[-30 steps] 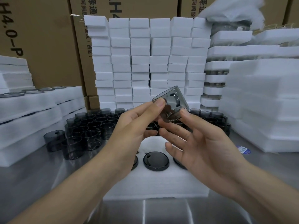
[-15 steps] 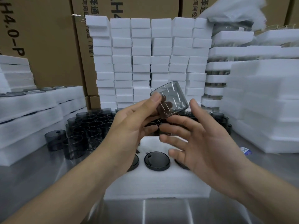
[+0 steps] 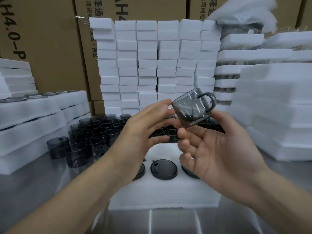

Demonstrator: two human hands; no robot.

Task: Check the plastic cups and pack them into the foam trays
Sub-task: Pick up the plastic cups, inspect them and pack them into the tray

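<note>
At the far left, stacks of white foam trays (image 3: 33, 119) lie on the steel worktop (image 3: 30, 191). Behind them stand brown cardboard boxes (image 3: 50, 48) with black print. Just beside the stacks, a crowd of smoky grey transparent plastic cups (image 3: 94, 132) stands upright on the worktop, close together.

My left hand (image 3: 143, 132) is in front of this crowd. Its fingers (image 3: 166, 103) are almost straight and spread, and only the tip of the forefinger touches the edge of the cup that I check.

Under my hands lies a flat white foam tray (image 3: 162, 196). Three dark round discs (image 3: 163, 169) sit in a row in its holes; my hands partly hide the left one and the right one. Behind, in the middle, rises a wall of small white foam blocks (image 3: 152, 65).

The grey transparent cup with a handle (image 3: 190, 110) is in the air above the far side of this tray, tilted, with its handle up and to the right. My right hand (image 3: 219, 149) holds it, palm towards me. The thumb is against its lower right side and the forefinger tip is under its lower edge. The other fingers are loosely bent and free.

At the far right stand tall piles of white foam sheets (image 3: 278, 107).
</note>
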